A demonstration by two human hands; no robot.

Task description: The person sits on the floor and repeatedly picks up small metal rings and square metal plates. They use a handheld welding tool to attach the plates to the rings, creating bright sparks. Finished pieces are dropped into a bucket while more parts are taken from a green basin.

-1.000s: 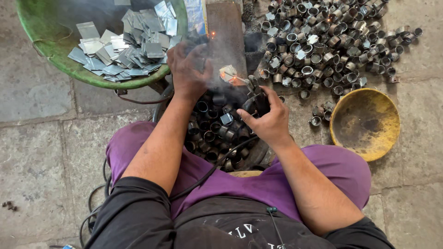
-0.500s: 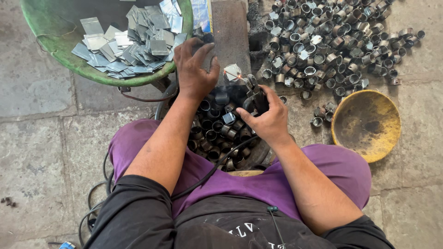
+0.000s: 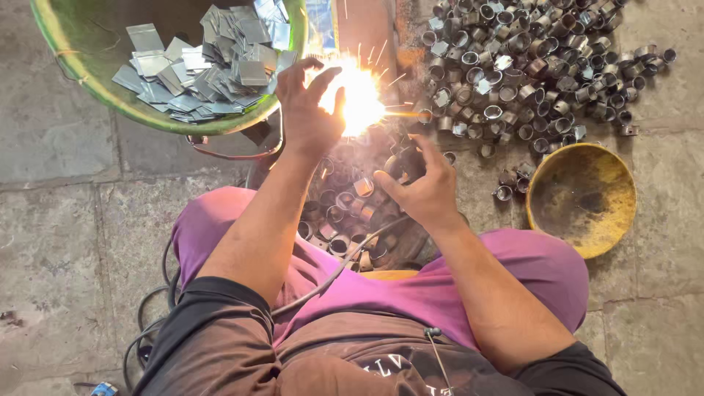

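Centrally, a white-hot burst of sparks (image 3: 361, 99), ragged and starred, sits just right of the left hand (image 3: 308, 110), whose fingers are spread and curled about the glare; what they pinch is washed out, so I cannot tell whether it grasps anything. The right hand (image 3: 419, 183) is clenched around a dark, blunt tool (image 3: 408, 163), its tip angled up toward the sparks.

Beneath both hands: a heap of short metal rings (image 3: 345, 213) (dull grey, tubular, some scorched), lying between the knees.

Left of the left hand: green plastic basin (image 3: 95, 88), holding flat, shiny sheet-metal squares (image 3: 205, 62).

Right of the right hand: a loose spread of ring pieces (image 3: 528, 66) on rough stone floor (image 3: 59, 220); a round yellow bowl (image 3: 583, 194), stained.
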